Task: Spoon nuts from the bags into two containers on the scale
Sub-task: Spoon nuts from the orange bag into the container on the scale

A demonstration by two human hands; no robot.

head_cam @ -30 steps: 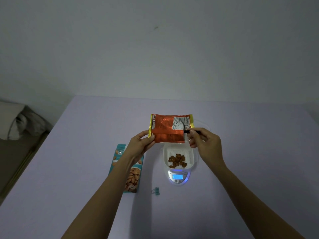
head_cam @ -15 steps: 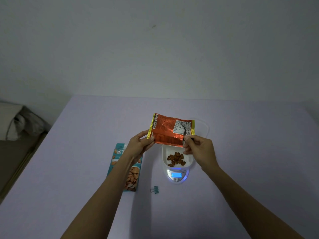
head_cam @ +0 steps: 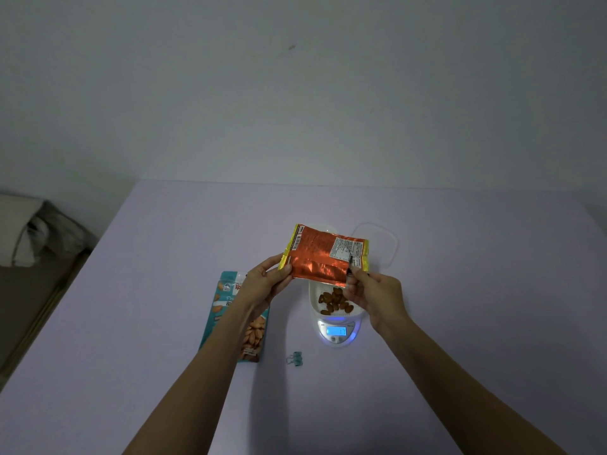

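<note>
Both hands hold an orange foil snack bag [head_cam: 320, 257] in the air above the scale's far edge, with the printed back panel and white label facing the camera. The left hand [head_cam: 262, 285] is closed on the bag's lower left corner, thumb on the yellow side seam. The right hand [head_cam: 372, 295] is closed at the bag's lower right corner, pinching the foil and a small dark object [head_cam: 350, 270] against it; what that object is cannot be told. A white digital scale [head_cam: 335, 333] sits on the pale lilac counter [head_cam: 164, 290], its blue display lit; the figure is too small to read. A white container [head_cam: 335, 298] stands on the scale platform with a shallow layer of brown almonds [head_cam: 333, 300] in its bottom, partly hidden behind the bag and right hand. A teal almond bag [head_cam: 235, 316] lies flat on the counter left of the scale, under the left forearm. A small teal binder clip [head_cam: 294, 358] lies near the scale's front left. A clear container lid [head_cam: 377, 244] lies flat beyond the scale, partly behind the orange bag.
</note>
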